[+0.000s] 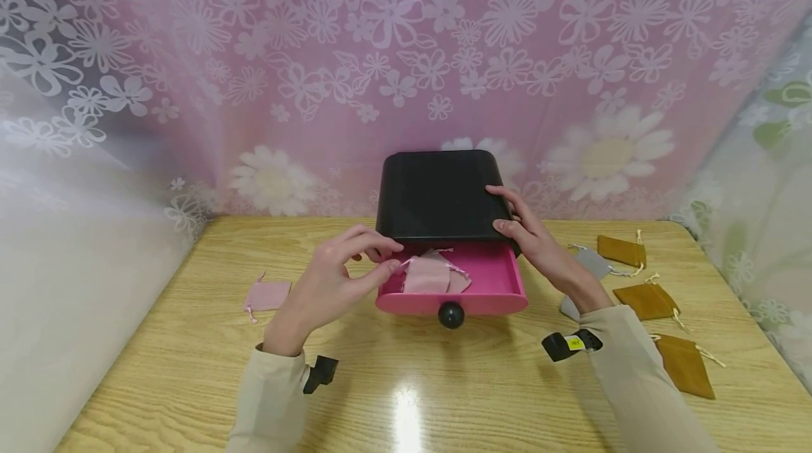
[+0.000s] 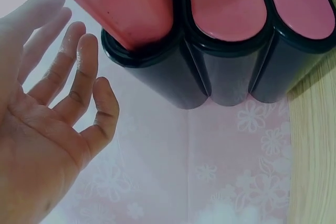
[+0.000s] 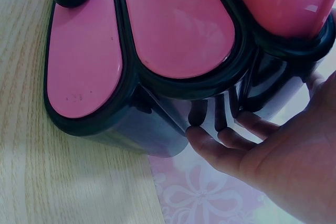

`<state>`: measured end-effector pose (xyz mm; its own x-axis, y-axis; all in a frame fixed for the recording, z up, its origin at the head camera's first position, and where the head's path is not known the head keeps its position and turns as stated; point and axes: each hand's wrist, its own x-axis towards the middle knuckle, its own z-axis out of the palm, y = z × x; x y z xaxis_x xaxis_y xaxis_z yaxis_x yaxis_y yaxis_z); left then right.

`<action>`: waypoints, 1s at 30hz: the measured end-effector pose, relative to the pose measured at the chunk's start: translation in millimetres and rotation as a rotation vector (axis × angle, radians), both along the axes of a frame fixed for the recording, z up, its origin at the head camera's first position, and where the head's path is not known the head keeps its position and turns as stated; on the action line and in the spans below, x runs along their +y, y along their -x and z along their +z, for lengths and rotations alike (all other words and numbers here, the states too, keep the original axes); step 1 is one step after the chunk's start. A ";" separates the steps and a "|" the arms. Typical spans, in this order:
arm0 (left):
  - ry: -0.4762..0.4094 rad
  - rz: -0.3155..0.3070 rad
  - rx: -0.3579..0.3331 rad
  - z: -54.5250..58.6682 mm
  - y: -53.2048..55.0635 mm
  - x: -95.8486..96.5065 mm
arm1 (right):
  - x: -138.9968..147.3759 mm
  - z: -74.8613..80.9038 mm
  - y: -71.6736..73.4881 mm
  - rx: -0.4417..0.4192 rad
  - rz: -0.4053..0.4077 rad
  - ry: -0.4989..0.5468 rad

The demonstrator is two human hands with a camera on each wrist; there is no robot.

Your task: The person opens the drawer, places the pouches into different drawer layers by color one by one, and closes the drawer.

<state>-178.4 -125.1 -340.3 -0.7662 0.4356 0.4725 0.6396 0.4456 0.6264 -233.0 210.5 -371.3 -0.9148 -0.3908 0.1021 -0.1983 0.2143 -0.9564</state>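
Note:
In the head view, a black drawer cabinet (image 1: 443,192) stands on the table, its pink top drawer (image 1: 488,273) pulled out. Inside the drawer lie pale pink drawstring pouches (image 1: 426,275), overlapping on the left side. My left hand (image 1: 333,270) is over the drawer's left edge, thumb and index finger apart beside a pouch's string; whether they touch it is unclear. The left wrist view shows its other fingers loosely curved beside the cabinet. My right hand (image 1: 539,241) rests on the cabinet's right edge, thumb and index finger on top. Other fingers (image 3: 257,124) press the side wall.
One pink pouch (image 1: 266,295) lies on the table (image 1: 190,368) at left. Brown pouches (image 1: 685,365) and grey pouches (image 1: 593,263) lie at right, partly behind my right arm. A round black knob (image 1: 451,315) sticks out from the drawer. A floral curtain (image 1: 355,87) hangs behind.

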 end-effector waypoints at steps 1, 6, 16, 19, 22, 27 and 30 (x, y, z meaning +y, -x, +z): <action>-0.002 0.007 0.000 -0.1 0.0 -0.9 | 0.0 -0.1 -0.1 -0.002 -0.001 0.002; -0.007 0.039 0.005 -0.4 -0.4 -6.7 | -0.3 -0.5 -0.1 -0.004 0.004 0.008; -0.037 0.060 0.021 -5.1 1.8 -17.5 | -0.8 2.9 -2.4 0.000 0.001 0.017; -0.051 0.058 0.016 -7.4 3.1 -20.2 | -1.1 3.0 -2.5 0.000 -0.001 0.019; -0.060 0.064 0.000 -9.6 3.4 -23.1 | -1.1 2.4 -2.2 -0.002 0.000 0.019; -0.071 0.078 -0.027 -12.9 3.4 -28.3 | -1.2 1.6 -1.3 -0.005 -0.007 0.008; -0.070 0.086 -0.036 -15.5 3.6 -31.8 | -1.3 0.7 -0.5 -0.007 -0.010 0.000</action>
<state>-181.9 -156.9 -355.8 -0.8160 0.3349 0.4712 0.5779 0.4521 0.6795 -232.5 209.3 -370.7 -0.9192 -0.3820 0.0956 -0.1894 0.2159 -0.9579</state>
